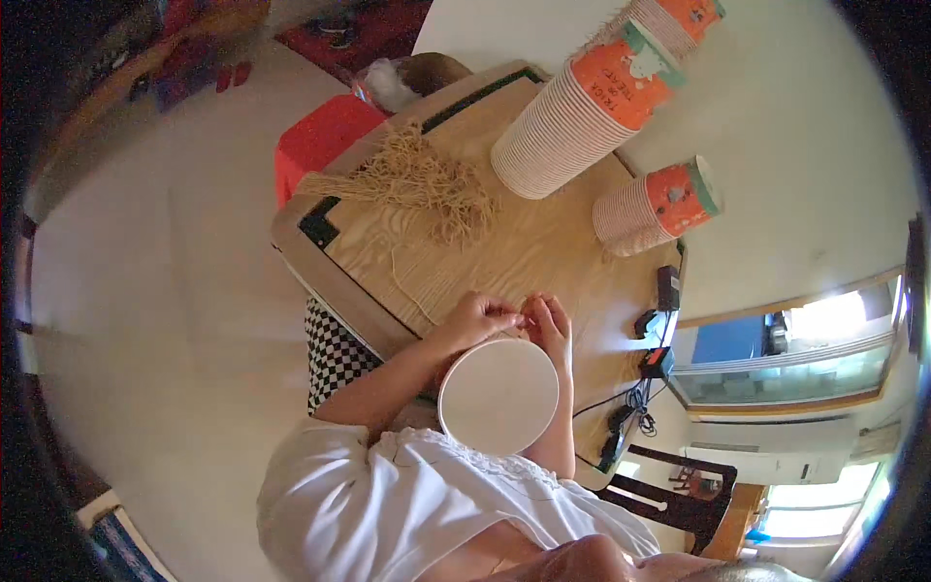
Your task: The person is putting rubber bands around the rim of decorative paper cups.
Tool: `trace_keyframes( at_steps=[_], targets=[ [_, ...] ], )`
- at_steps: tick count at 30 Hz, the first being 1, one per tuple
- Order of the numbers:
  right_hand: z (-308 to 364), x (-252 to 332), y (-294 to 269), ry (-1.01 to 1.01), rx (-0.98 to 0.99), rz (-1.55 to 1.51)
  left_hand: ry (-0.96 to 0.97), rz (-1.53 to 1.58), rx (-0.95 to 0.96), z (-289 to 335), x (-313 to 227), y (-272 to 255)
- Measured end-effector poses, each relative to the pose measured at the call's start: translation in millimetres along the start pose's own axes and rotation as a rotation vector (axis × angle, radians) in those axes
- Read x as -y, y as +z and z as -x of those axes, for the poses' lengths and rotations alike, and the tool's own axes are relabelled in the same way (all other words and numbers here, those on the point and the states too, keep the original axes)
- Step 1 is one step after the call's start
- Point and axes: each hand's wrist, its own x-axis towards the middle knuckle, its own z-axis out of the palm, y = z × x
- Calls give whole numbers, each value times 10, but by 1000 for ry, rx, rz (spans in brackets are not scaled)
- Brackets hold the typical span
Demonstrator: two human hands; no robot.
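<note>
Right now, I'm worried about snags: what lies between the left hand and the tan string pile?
In the head view, wooden tabletop and, toward the picture's left, one loose strand lie between the left hand and the string pile.

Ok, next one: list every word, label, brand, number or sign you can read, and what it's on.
Tall cup stack: dark lettering on orange; wording withheld.
Short cup stack: printed pattern, no readable words.
Rear cup stack: dark print, too small to read.
Red-patched black box: any text too small to read.
White disc: no text visible.
</note>
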Motion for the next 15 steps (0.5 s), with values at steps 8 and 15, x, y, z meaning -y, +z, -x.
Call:
trace_keyframes(
  at_steps=[8, 15],
  targets=[
    [141, 69, -9, 58, -65, 35, -146, 5, -19, 119, 79, -115],
    [325, -3, -124, 254, 251, 43, 72, 103, -78, 278, -44, -75]
  ],
)
